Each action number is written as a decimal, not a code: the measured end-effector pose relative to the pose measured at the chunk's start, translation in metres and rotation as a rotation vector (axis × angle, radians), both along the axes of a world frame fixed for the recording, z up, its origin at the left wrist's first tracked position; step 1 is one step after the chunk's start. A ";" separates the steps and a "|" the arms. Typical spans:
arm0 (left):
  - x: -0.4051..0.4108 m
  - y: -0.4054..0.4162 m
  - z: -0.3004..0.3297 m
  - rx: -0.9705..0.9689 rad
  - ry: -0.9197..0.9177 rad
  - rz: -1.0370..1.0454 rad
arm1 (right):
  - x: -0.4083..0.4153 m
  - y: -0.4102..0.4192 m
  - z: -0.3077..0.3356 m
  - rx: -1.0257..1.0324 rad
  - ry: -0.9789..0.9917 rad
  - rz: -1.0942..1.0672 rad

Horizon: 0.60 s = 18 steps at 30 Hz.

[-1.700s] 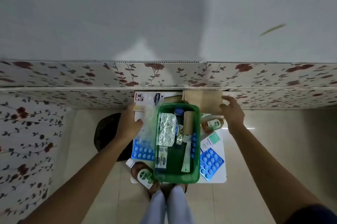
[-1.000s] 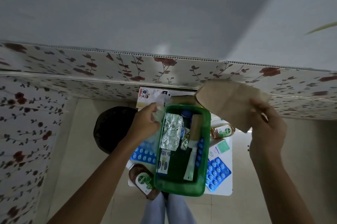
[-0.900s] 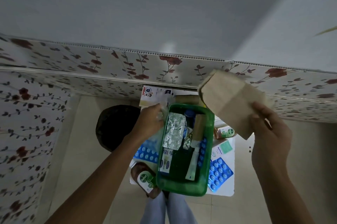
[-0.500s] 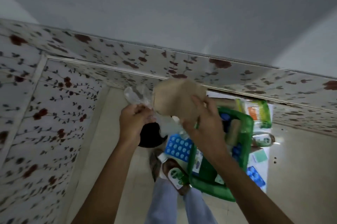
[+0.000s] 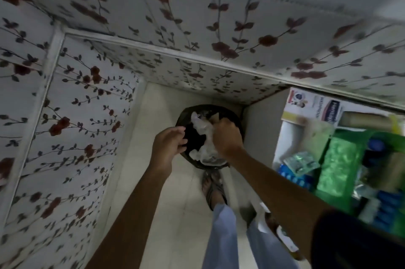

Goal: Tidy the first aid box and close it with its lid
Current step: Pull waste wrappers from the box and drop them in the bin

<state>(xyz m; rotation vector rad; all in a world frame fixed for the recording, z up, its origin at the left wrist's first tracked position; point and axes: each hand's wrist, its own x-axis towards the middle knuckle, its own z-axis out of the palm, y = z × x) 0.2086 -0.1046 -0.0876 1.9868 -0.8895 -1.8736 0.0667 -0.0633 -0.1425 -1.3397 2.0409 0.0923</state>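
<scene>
My right hand (image 5: 228, 137) is clenched on a crumpled clear plastic wrapper (image 5: 202, 131) over the mouth of a black waste bin (image 5: 186, 115) on the floor. A corner of brown paper (image 5: 215, 117) peeks out above its knuckles. My left hand (image 5: 168, 144) hovers at the bin's left rim, fingers loosely curled and apart, holding nothing. The green first aid box (image 5: 341, 165) stands open on a small white table (image 5: 282, 137) at the right edge, blurred, with foil strips and tubes inside. I see no lid.
A printed plaster carton (image 5: 317, 106) and blue blister packs (image 5: 293, 179) lie on the table beside the box. Flowered wall panels close in the left and far sides. My sandalled foot (image 5: 213, 190) stands on pale floor tiles just below the bin.
The view has swung left from the table to the bin. Both hands carried the plastic wrapper and brown paper bag off the table and down over the bin; my left hand has let go.
</scene>
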 end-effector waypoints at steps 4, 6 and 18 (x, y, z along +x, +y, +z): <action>0.029 -0.003 -0.041 0.065 -0.021 -0.001 | 0.007 -0.011 -0.062 0.245 -0.037 -0.136; 0.037 -0.002 -0.056 0.072 -0.019 0.004 | 0.011 -0.015 -0.080 0.318 -0.052 -0.081; 0.018 0.026 -0.046 0.090 0.037 0.041 | 0.012 -0.014 -0.041 0.401 -0.194 0.059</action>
